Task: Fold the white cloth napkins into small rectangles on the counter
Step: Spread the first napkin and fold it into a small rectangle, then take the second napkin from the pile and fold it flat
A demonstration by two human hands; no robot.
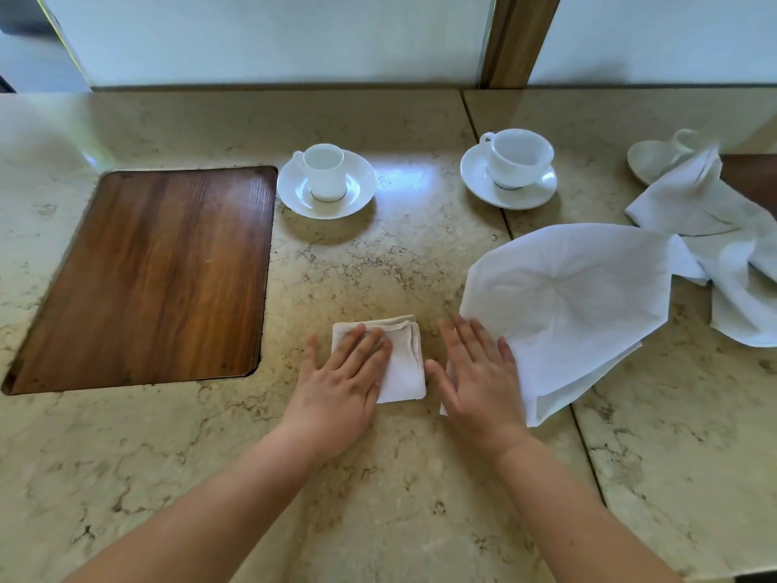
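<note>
A small folded white napkin (404,363) lies as a compact rectangle on the beige marble counter (378,490) near the middle. My left hand (342,380) rests flat on its left half, fingers spread. My right hand (479,380) lies flat just to the right, its fingers touching the near edge of a large loose white napkin (576,305) spread out in a rumpled heap. Another crumpled white napkin (723,246) lies further right, partly draped over a saucer.
A wooden board (159,279) is set into the counter at the left. Two white cups on saucers (326,183) (511,168) stand at the back. A third saucer (656,155) sits at the far right. A wall runs behind the counter.
</note>
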